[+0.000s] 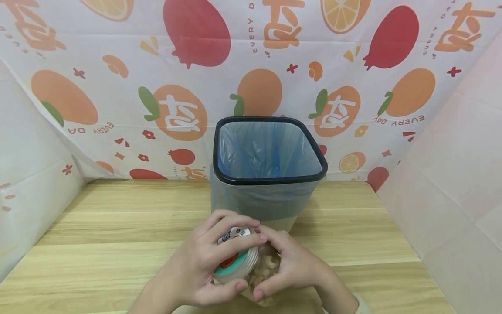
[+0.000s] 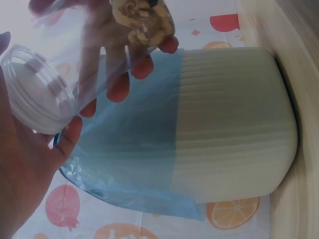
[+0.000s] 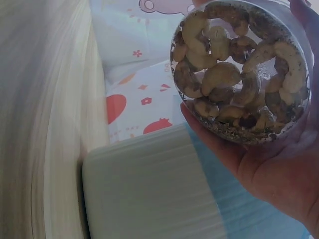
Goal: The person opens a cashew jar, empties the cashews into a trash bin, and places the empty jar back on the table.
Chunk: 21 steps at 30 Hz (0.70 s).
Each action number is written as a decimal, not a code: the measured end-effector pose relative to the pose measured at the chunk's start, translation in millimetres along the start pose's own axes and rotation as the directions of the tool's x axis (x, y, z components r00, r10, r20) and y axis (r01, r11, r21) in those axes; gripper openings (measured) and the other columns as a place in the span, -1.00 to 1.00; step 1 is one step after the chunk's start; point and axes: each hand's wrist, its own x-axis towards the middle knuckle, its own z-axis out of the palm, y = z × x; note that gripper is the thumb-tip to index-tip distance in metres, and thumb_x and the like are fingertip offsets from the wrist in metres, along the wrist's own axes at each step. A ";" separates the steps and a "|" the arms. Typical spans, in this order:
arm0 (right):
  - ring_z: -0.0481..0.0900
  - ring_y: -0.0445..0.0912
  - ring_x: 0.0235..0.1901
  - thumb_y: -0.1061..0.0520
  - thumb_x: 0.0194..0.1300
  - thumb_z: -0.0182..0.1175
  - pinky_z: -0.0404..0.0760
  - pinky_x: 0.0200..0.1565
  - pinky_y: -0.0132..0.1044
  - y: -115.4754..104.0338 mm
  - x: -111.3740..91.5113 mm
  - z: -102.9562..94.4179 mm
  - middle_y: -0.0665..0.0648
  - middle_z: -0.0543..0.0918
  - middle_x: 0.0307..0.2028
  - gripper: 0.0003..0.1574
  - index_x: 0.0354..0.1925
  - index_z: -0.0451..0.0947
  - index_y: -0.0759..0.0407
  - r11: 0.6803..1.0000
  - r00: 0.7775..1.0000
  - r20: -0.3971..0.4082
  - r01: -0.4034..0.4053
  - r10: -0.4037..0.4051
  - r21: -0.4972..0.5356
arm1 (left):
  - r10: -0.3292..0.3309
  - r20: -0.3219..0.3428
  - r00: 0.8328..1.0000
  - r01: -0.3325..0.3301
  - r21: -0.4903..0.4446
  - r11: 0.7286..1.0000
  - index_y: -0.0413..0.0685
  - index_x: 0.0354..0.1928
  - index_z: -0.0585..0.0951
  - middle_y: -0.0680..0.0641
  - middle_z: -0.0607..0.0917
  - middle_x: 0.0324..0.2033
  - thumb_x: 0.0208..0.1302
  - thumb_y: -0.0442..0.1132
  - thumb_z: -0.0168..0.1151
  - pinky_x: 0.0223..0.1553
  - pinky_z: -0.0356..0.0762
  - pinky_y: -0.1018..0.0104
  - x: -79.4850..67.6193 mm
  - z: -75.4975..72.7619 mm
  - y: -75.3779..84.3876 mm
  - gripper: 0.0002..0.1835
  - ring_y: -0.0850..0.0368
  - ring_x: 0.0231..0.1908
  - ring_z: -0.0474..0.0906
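Both hands hold a clear plastic jar (image 1: 269, 263) of cashew nuts, tilted to one side in front of the bin. My left hand (image 1: 198, 257) grips the jar's round lid (image 1: 237, 264), with fingers over its top edge and the thumb below. On the lid is a green, red and white label. My right hand (image 1: 300, 261) wraps its fingers round the jar body. In the right wrist view, the cashews (image 3: 222, 79) and dark crumbs show through the jar's bottom. The ridged clear lid (image 2: 42, 89) also appears in the left wrist view.
A pale bin (image 1: 290, 222) with a black rim and a blue bag lining stands upright on the wood-patterned table (image 1: 117, 244), just beyond my hands. A fruit-printed sheet (image 1: 251, 56) hangs behind it, and white sheets rise at both sides.
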 end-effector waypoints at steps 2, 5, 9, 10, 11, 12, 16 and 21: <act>0.56 -0.04 0.12 -0.30 0.11 0.42 0.55 0.20 -0.16 -0.3 0.2 0.0 0.07 0.56 0.18 0.08 0.42 0.23 0.09 1.000 1.000 0.002 -0.004 0.004 0.016 | -0.007 0.000 1.000 0.007 0.003 1.000 -0.02 0.15 0.62 -0.13 0.63 0.03 0.42 0.16 0.02 -0.06 0.54 0.24 0.1 -0.4 0.3 -0.49 -0.01 0.00 0.51; 0.56 -0.03 0.13 -0.30 0.11 0.43 0.54 0.21 -0.16 -0.9 -0.1 0.3 0.07 0.56 0.19 0.09 0.43 0.24 0.09 1.000 1.000 -0.002 -0.015 0.015 0.027 | -0.008 -0.002 1.000 0.008 0.009 1.000 -0.03 0.14 0.63 -0.13 0.63 0.03 0.43 0.15 0.02 -0.08 0.56 0.24 0.1 -0.4 0.0 -0.50 -0.01 0.00 0.52; 0.57 -0.06 0.10 -0.31 0.10 0.43 0.56 0.17 -0.18 -2.3 -0.1 1.6 0.04 0.58 0.18 0.09 0.43 0.23 0.06 1.000 0.999 -0.028 -0.022 0.022 -0.017 | -0.018 0.001 1.000 0.018 0.019 1.000 -0.01 0.13 0.64 -0.12 0.63 0.02 0.43 0.14 0.03 -0.10 0.57 0.24 -1.5 -0.3 -0.6 -0.52 -0.01 -0.01 0.51; 0.58 -0.07 0.09 -0.30 0.10 0.43 0.58 0.16 -0.18 -2.7 0.0 2.1 0.03 0.58 0.17 0.09 0.44 0.23 0.05 0.999 0.999 -0.039 -0.025 0.024 -0.035 | -0.024 0.003 1.000 0.024 0.024 0.999 -0.01 0.13 0.64 -0.12 0.63 0.02 0.43 0.14 0.03 -0.10 0.57 0.24 -2.0 0.0 -0.7 -0.52 0.00 -0.01 0.51; 0.59 -0.08 0.08 -0.29 0.09 0.45 0.59 0.14 -0.19 -3.1 0.1 2.8 0.01 0.59 0.17 0.10 0.45 0.23 0.03 0.998 0.998 -0.053 -0.031 0.028 -0.054 | -0.034 0.006 0.999 0.034 0.029 0.999 0.00 0.13 0.64 -0.11 0.63 0.02 0.44 0.13 0.03 -0.10 0.57 0.24 -2.6 0.3 -0.7 -0.53 0.00 -0.01 0.51; 0.60 -0.09 0.07 -0.26 0.08 0.47 0.60 0.12 -0.20 -3.5 0.2 3.7 0.00 0.60 0.16 0.11 0.45 0.22 0.01 0.997 0.997 -0.067 -0.036 0.031 -0.073 | -0.047 0.009 0.999 0.046 0.035 0.998 0.00 0.14 0.64 -0.10 0.63 0.03 0.44 0.13 0.03 -0.10 0.57 0.24 -3.3 0.5 -0.6 -0.53 0.01 -0.01 0.50; 0.63 -0.12 0.06 -0.12 0.00 0.57 0.62 0.10 -0.20 -4.1 1.3 6.4 -0.04 0.60 0.16 0.17 0.47 0.20 -0.03 0.991 0.993 -0.110 -0.049 0.035 -0.127 | -0.084 0.016 0.996 0.083 0.055 0.995 0.02 0.15 0.64 -0.10 0.63 0.04 0.44 0.12 0.04 -0.11 0.57 0.24 -5.3 1.1 -0.9 -0.54 0.02 -0.01 0.49; 0.63 -0.13 0.03 -0.08 -0.01 0.59 0.64 0.07 -0.21 -3.2 1.3 6.3 -0.04 0.60 0.15 0.19 0.48 0.19 -0.02 0.990 0.994 -0.110 -0.042 0.027 -0.136 | -0.103 0.022 0.994 0.101 0.056 0.993 0.04 0.16 0.63 -0.09 0.62 0.05 0.43 0.15 0.06 -0.12 0.58 0.22 -6.5 1.0 -0.7 -0.53 0.03 0.00 0.48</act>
